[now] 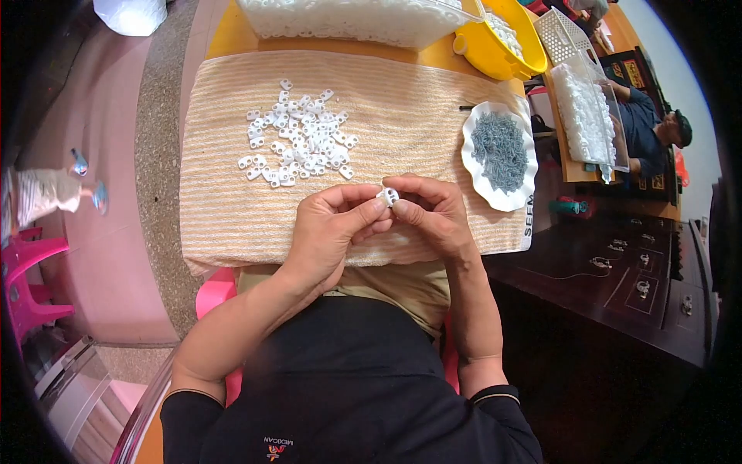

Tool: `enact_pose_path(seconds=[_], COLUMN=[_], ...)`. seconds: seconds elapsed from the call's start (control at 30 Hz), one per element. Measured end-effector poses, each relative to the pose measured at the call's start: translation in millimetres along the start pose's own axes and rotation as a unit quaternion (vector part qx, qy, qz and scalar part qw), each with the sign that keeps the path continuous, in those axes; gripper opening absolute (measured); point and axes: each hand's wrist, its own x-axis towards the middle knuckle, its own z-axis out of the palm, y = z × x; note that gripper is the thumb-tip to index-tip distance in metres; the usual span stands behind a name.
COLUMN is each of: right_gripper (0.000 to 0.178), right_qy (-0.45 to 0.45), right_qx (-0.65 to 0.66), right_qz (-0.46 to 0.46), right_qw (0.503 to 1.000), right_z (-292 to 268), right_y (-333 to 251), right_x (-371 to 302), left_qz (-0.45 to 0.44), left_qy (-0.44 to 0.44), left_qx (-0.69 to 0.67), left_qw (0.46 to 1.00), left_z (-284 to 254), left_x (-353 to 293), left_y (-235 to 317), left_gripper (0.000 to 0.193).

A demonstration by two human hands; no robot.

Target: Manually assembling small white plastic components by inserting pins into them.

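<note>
Between the fingertips of both hands is one small white plastic piece [390, 196] with dark round holes. My left hand [334, 224] pinches its left side, and my right hand [434, 213] grips it from the right with thumb and forefinger. Both hands are above the near part of a striped beige towel [224, 209]. Farther off to the left lies a loose pile of similar white plastic pieces [309, 139]. At the right, a white scalloped dish [469, 147] holds many thin grey screws or pins [500, 151], too small to tell which.
A clear bin [417, 54] full of white parts stands at the far edge, beside a yellow basin [495, 58]. Another bin of white parts [583, 116] is at the right, near a seated person [649, 127]. A pink stool [35, 278] and another person's legs [58, 189] are at left.
</note>
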Motion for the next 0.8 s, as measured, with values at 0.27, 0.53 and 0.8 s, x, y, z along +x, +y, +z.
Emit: enact_pose_path(seconds=[0.27,0.53,0.8], right_gripper=[0.029,0.026,0.026], right_qy=[0.006,0.004,-0.016], right_qx=[0.007,0.002,-0.010], right_qz=[0.012,-0.011,-0.051], right_qw=[1.000,1.000,0.999], right_z=[-0.2,-1.4,-6.7], right_y=[0.7,4.9,6.5], right_x=[-0.7,-0.4,-2.2], left_qz=[-0.007,-0.008,-0.010], left_qy=[0.000,-0.001,-0.016], left_qx=[-0.016,-0.027,-0.009], left_qw=[1.000,1.000,1.000], left_z=[1.1,1.5,2.9], left_x=[-0.7,-1.7,-3.8], left_y=[0.8,-0.3,-1.6], left_gripper=[0.016,0.016,0.016])
